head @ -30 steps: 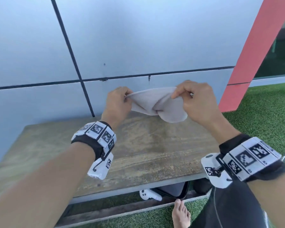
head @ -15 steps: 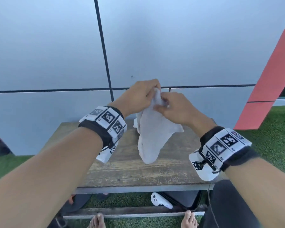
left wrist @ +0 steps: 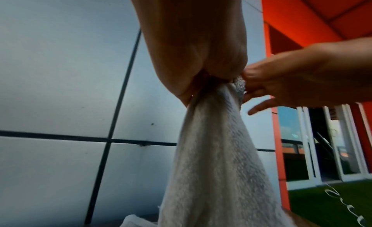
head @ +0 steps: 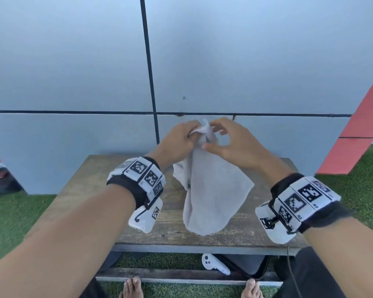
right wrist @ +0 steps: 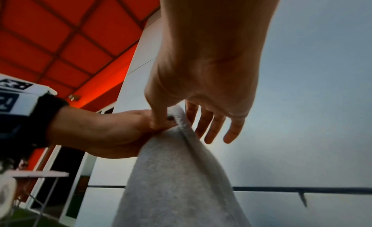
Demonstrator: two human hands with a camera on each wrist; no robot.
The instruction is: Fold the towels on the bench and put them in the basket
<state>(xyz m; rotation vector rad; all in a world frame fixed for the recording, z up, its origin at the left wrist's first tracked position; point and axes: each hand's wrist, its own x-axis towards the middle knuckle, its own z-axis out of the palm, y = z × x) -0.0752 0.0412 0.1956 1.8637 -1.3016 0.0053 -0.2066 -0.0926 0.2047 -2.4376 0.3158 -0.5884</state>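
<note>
A white towel hangs bunched above the wooden bench, its lower end just over the boards. My left hand grips its gathered top in a fist. In the left wrist view the towel drops straight down from that fist. My right hand is close beside the left hand, its thumb touching the towel's top fold. In the right wrist view its fingers lie straight and spread behind the towel, apart from it. No basket is in view.
A grey panelled wall rises right behind the bench. A red slanted column stands at the right. Under the bench lie a white controller and a black case. Green turf surrounds the bench, and bare feet show below.
The hands came together from holding the towel stretched between them. The towel now hangs from the left fist, and the right hand's fingers have spread out of their pinch.
</note>
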